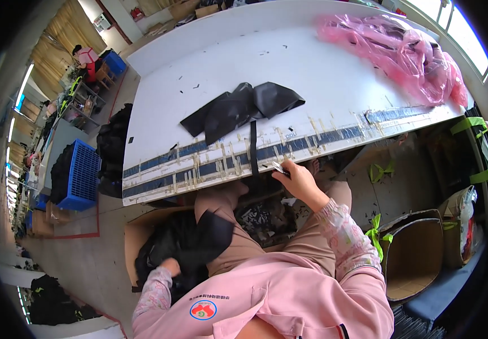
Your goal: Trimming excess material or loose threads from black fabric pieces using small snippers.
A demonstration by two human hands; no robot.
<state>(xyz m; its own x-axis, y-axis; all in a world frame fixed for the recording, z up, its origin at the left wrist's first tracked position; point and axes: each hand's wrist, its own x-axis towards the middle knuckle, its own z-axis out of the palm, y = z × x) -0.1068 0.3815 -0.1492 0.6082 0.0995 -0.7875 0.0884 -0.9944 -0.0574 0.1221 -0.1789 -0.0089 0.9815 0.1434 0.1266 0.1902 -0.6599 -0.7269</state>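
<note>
My right hand point(299, 182) is at the front edge of the white table point(221, 62), closed around small metal thread snips point(278, 167) whose tips point up and left. Just beyond the snips lies a folded black fabric piece point(227, 116), with a narrow black strap point(253, 150) running from it over the table edge. Low on the left, my left hand point(170, 266) grips another black fabric piece point(216, 234), blurred by motion, above a cardboard box point(134, 237) of black fabric. The fabric partly hides its fingers.
Pink plastic wrapping point(402, 56) covers the table's far right. Short black scraps dot the tabletop. Worn tape strips line its front edge. An open carton point(413, 254) stands at my right. Blue crates point(80, 175) stand on the left, and a person point(88, 59) sits far back.
</note>
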